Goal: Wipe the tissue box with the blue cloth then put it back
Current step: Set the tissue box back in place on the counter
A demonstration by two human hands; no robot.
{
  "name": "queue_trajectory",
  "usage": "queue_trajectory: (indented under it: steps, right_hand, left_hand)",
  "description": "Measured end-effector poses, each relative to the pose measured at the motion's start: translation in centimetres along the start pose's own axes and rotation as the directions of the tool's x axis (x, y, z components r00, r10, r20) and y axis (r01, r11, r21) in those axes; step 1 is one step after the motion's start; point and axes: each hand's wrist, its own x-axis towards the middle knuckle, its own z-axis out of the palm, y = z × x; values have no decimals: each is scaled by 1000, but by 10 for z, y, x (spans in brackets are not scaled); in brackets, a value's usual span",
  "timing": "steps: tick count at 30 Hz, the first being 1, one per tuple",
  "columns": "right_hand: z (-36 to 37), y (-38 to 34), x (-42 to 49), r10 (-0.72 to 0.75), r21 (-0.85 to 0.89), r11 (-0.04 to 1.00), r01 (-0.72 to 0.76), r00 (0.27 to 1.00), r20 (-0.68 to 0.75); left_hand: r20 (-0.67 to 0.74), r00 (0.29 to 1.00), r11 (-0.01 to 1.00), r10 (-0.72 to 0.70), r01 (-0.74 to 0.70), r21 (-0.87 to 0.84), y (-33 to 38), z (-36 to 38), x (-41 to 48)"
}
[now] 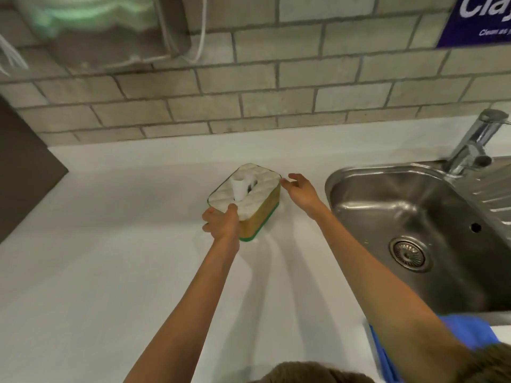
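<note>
The tissue box (257,205) stands on the white counter (110,258), with a white quilted lid, tan sides, a green base and a tissue poking up from its slot. My left hand (221,223) grips its near left corner, thumb on the lid. At the box's far right corner hovers my right hand (300,193), fingers spread, just touching or barely apart from the lid's edge, holding nothing. The blue cloth (464,333) lies on the counter's front edge at lower right, partly hidden under my right arm.
A steel sink (387,217) with a drain and a chrome tap (475,142) lies right of the box. A brick wall (276,92) rises behind the counter. A towel dispenser (91,26) hangs upper left, and a dark panel (25,172) stands at the left.
</note>
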Motion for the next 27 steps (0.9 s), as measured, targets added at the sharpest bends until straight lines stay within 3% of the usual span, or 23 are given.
queue_trajectory:
  steps: [9, 14, 27]
  right_hand:
    - [24, 6, 40, 16, 24, 1000, -16, 1000, -24]
    - [28, 4, 63, -19, -38, 999, 18, 999, -29]
    - [35, 0, 111, -54, 65, 996, 62, 992, -114]
  left_hand:
    - [110, 993, 999, 53, -53, -5, 16, -1, 50]
    - [78, 992, 993, 103, -107, 51, 38, 13, 87]
    - [123, 977, 982, 176, -182, 41, 80, 60, 158]
